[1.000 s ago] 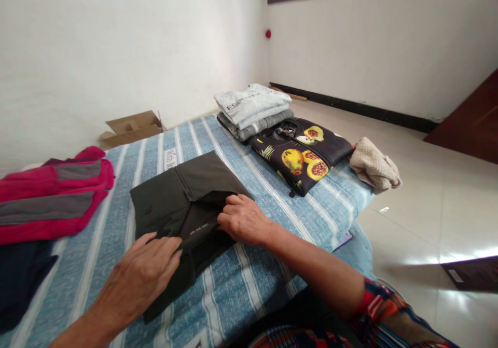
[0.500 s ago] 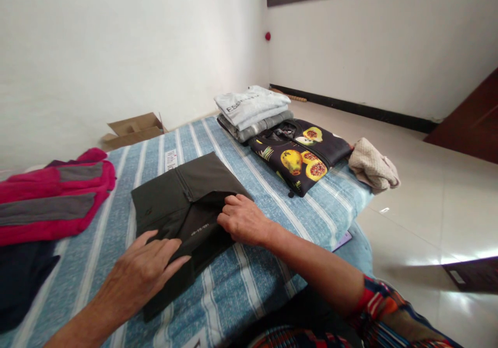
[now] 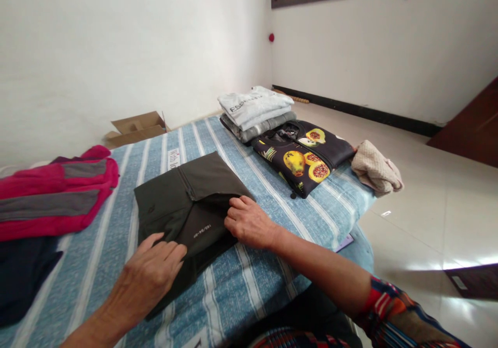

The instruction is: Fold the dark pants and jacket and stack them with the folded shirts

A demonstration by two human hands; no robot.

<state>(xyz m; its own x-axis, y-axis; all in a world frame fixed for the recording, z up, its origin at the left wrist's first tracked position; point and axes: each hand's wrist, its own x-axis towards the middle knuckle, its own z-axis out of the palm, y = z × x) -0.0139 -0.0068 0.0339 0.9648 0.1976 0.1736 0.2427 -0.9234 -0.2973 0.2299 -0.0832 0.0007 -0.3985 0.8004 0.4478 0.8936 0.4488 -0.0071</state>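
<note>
A dark olive zip-up jacket (image 3: pixel 163 195) lies folded on the striped bed, its collar spread apart below the zip so that the lining with small pale print shows. My left hand (image 3: pixel 151 270) is closed on the near left edge of the collar, fingertips curled under and partly hidden. On the other side of the opening, my right hand (image 3: pixel 249 222) pinches the collar's right edge between thumb and fingers.
Behind the jacket sit a black fruit-print garment (image 3: pixel 303 153) and a stack of folded grey clothes (image 3: pixel 254 109). A beige cloth (image 3: pixel 377 167) hangs at the bed corner. Pink-and-grey clothing (image 3: pixel 58 197) and navy cloth (image 3: pixel 27 280) lie left. A cardboard box (image 3: pixel 136 130) stands beyond the striped bedspread (image 3: pixel 268 291).
My left hand's fingers have curled in on the collar edge, where they were more stretched before. My right hand keeps its pinch. The whole view has shifted slightly.
</note>
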